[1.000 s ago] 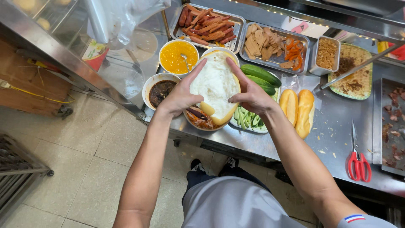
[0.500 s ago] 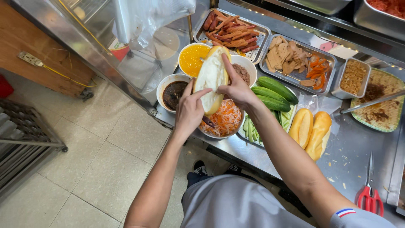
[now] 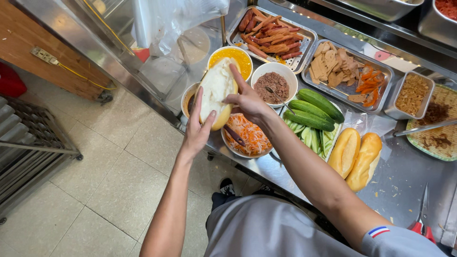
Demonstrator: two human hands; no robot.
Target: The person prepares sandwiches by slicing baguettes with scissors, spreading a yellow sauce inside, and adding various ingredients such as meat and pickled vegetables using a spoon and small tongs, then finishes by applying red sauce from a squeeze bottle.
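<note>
The split loaf [image 3: 216, 95] is held open over the bowls at the worktop [image 3: 404, 185] edge, left hand [image 3: 197, 131] cupping it beneath with curled fingers, right hand [image 3: 247, 100] pinching its upper side, apparently spreading it above the shredded carrot bowl [image 3: 250, 138].

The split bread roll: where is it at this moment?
In the head view, the roll is left of centre, held open between the left hand and right hand, above the pickled-carrot bowl.
</note>
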